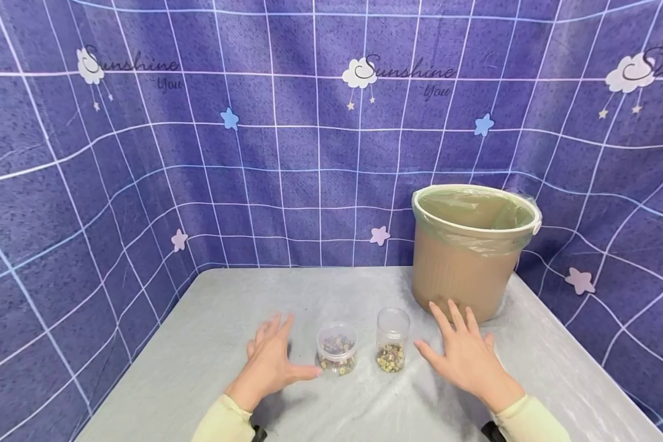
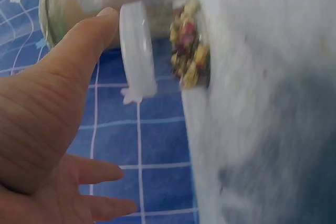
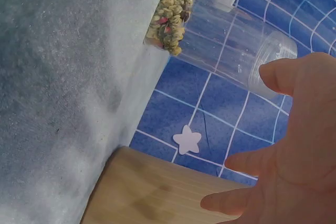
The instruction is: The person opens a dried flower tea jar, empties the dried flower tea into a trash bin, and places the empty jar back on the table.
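A short, wide clear jar [image 1: 337, 348] with a whitish lid [image 2: 137, 48] stands upright on the table, dried flower buds [image 2: 189, 45] in its bottom. To its right is a taller clear jar [image 1: 393, 339], also upright, with dried yellowish buds [image 3: 170, 18] filling its lower part. My left hand [image 1: 273, 363] is spread beside the short jar, thumb tip close to its side; whether they touch I cannot tell. My right hand [image 1: 464, 358] is spread to the right of the tall jar, apart from it in the head view. Neither hand holds anything.
A tan bin [image 1: 464, 276] lined with a green plastic bag [image 1: 497, 245] stands at the table's back right, just beyond my right hand. Grey cloth covers the table [image 1: 243, 294]. A purple-blue gridded curtain [image 1: 287, 147] hangs behind it and along both sides.
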`<state>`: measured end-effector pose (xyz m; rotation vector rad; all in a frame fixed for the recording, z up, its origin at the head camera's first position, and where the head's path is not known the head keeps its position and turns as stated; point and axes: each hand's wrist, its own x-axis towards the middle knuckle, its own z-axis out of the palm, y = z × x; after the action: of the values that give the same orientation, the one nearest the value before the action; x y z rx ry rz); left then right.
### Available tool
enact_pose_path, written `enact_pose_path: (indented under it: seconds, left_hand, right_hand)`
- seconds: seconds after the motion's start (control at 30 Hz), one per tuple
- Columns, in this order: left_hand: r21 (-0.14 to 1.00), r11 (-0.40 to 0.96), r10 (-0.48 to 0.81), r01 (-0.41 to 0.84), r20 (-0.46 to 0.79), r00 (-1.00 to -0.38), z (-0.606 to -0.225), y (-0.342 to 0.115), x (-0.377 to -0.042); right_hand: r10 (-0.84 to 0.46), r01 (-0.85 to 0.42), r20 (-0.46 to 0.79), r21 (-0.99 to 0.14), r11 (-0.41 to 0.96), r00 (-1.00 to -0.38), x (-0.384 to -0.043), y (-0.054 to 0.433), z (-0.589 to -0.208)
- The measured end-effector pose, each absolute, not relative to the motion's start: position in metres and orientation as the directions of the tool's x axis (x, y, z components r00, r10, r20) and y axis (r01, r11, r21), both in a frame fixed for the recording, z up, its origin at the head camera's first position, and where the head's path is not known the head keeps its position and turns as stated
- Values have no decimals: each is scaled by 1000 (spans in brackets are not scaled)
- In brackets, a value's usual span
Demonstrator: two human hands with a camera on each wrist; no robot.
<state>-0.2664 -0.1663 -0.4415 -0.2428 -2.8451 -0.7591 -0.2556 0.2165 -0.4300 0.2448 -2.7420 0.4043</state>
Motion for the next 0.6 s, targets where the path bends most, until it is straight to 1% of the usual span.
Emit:
enact_pose_path:
  seconds: [0.27,0.47,0.6]
  left_hand:
    - [581,766,162,277,242,-957,-454,-146,-272]
    - [650,715,156,258,210,-965,-464,-130,-277]
    - [666,705,151,242,193,-970,-466,-120,-278]
  right_hand:
    - [-124,-228,362,-260,938,-924,-256,215,-429]
    - [-119,-225,362,-265,938,-924,-257,214,-430]
    - [-117,-222,361,-266,938,-925,-257,215,-430]
